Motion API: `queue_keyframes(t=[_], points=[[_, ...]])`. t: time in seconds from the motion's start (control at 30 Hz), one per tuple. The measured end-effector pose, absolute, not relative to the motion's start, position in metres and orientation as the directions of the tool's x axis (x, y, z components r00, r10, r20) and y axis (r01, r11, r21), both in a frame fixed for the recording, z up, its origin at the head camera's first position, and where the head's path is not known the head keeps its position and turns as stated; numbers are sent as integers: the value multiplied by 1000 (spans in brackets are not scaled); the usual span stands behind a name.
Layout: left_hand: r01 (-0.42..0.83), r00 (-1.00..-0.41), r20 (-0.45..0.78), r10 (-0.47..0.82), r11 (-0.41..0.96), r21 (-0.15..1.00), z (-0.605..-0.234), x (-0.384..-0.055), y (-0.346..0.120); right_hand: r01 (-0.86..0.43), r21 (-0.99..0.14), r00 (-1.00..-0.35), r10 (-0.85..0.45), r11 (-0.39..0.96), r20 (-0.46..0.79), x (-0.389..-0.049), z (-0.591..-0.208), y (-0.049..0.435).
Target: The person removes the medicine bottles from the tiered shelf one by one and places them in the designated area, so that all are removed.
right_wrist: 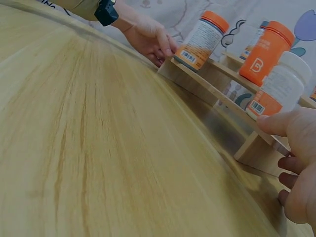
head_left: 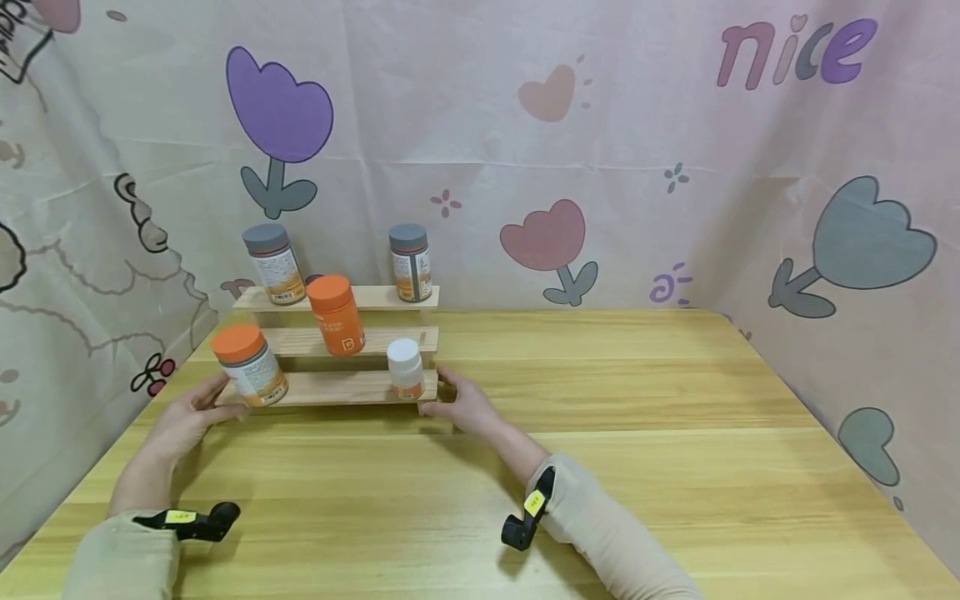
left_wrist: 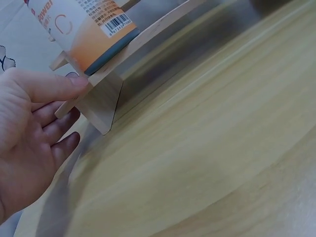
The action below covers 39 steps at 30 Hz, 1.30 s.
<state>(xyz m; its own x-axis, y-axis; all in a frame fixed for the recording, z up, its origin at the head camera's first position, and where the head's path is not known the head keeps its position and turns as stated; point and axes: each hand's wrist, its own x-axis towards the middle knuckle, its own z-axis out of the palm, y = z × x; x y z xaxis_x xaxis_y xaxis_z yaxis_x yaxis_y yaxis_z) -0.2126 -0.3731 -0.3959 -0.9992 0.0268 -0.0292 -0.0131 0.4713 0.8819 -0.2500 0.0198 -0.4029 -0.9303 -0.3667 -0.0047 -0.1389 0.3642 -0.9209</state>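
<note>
A three-tier wooden shelf rack (head_left: 337,389) stands on the table with bottles on its steps. At the left end of its lowest step, my left hand (head_left: 187,417) holds the board, thumb on the front edge and fingers beneath in the left wrist view. My right hand (head_left: 468,407) pinches the right end of the same step. An orange-lidded bottle (head_left: 251,367) sits beside the left hand, and a small white-capped bottle (head_left: 406,369) beside the right. On the middle step is an orange bottle (head_left: 337,317). Two grey-lidded bottles (head_left: 274,262) (head_left: 411,262) occupy the top step.
The wood-grain table (head_left: 637,417) extends to the right of the rack and toward me. Behind it hangs a pale curtain (head_left: 450,125) printed with flowers and hearts, which also runs along both sides. Each forearm carries a black wrist camera (head_left: 197,523).
</note>
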Motion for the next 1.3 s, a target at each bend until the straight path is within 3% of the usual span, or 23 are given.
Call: queue_keyframes(t=[0.7,1.3], points=[[72,-996,48,69,404,912,-397,-200,-340,-93,-962,-933,-359,258,-6,-247,-408,57],[85,-987,28,158,370,925,-397,-207,-300,-114,-958,-951,-306,264,29,-237,-406,106]])
